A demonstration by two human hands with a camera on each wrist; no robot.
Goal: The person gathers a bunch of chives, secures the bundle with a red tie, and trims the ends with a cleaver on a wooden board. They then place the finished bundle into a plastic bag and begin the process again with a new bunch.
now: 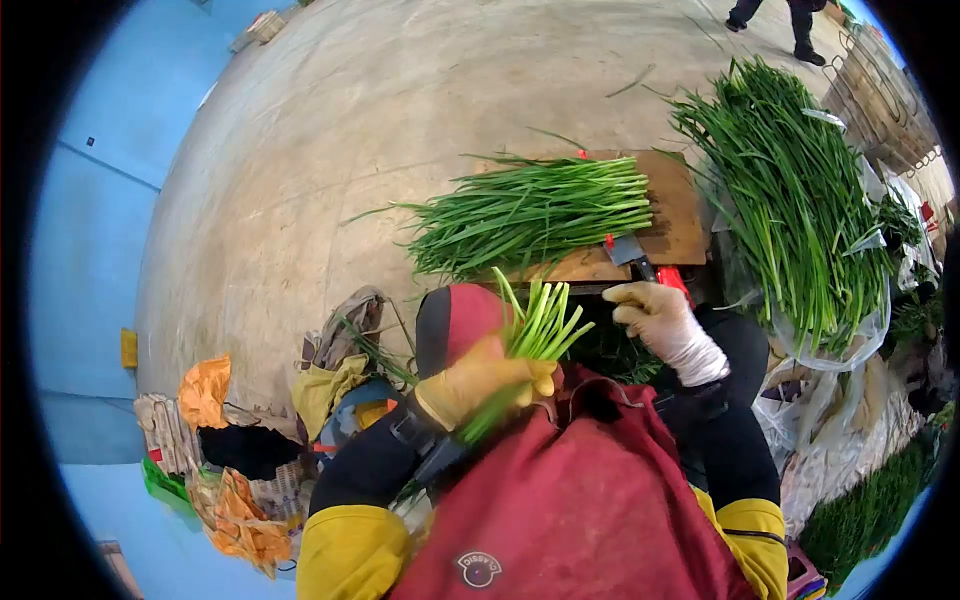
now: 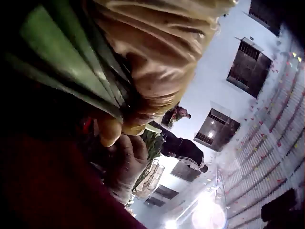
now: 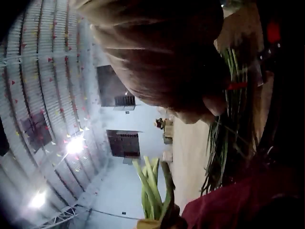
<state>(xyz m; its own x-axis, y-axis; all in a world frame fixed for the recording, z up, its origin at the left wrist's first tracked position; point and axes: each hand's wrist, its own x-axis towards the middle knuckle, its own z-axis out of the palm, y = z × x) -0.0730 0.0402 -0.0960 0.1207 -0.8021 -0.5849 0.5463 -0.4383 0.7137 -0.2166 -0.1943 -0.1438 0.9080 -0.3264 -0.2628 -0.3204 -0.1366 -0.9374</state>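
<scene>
"Pale concrete floor [image 1: 400, 100] spread out beyond the wooden board [image 1: 680, 190], with a light blue wall [image 1: 100, 250] far off to the board's left. How was the left hand placed?"

"That yellow-gloved left hand [image 1: 465, 385] hung on the board's near side, toward its left, above the person's lap. Its fingers were wrapped round a small bunch of green stalks [image 1: 545, 325]."

"Which way did the bunch lie in that grip?"

"On a slant. Its pale ends poked up out of the fist toward the board, and the leafy part, rather blurred, trailed out on the side away from the board."

"And the right hand?"

"The right hand [image 1: 665, 325], in a paler glove, was just off the board's near edge, toward its right end, fingers loosely bent, with no stalk I could make out in them. A blade [image 1: 625, 250] with a dark handle lay close by, at the board's near edge."

"Other greens?"

"A thick layer of long leaves [image 1: 530, 215] lay on the board, pale ends to the right, tips spilling past its left edge. A bigger heap [image 1: 790, 200] lay right of the board, on clear plastic."
</scene>
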